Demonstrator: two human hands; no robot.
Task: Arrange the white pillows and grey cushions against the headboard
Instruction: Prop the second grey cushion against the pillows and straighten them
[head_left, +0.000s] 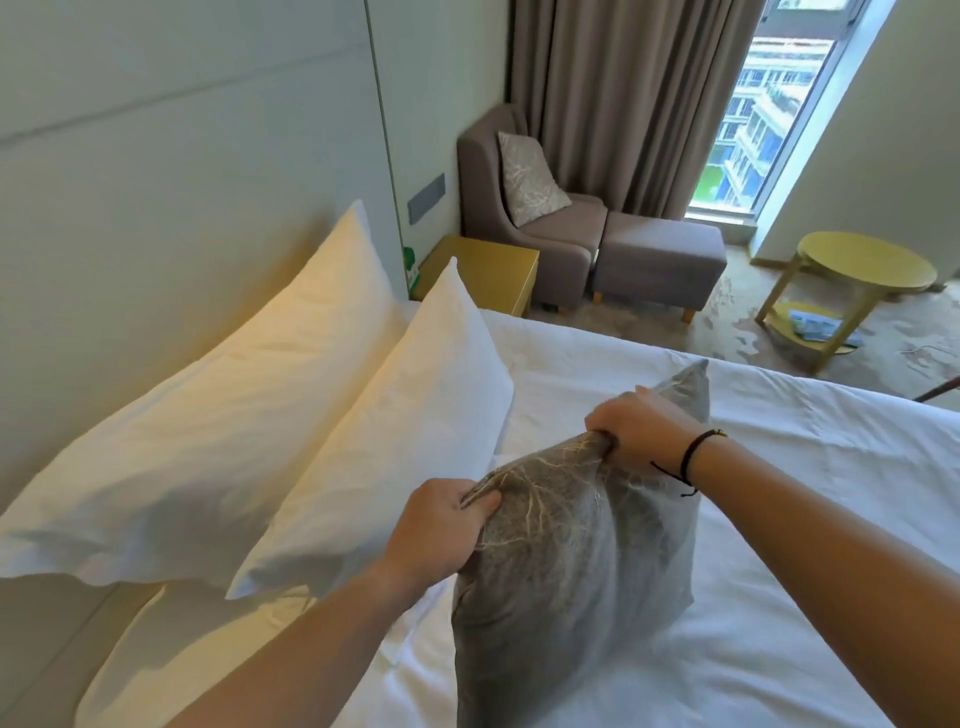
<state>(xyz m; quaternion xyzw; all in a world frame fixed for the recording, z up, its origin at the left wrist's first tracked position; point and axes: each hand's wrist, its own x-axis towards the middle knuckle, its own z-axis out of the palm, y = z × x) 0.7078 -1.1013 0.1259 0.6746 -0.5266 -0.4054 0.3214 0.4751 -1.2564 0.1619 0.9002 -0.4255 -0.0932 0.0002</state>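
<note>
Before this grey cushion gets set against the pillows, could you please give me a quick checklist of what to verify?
1. Left hand has a grip on the grey cushion at its top edge: ok.
2. Right hand has a grip on the same edge: ok.
3. Front white pillow upright, ready to back the cushion: ok.
4. Rear white pillow leaning on the headboard: ok.
5. Cushion already resting against the pillows: not ok.
6. Second grey cushion within reach behind it: cannot tell.
</note>
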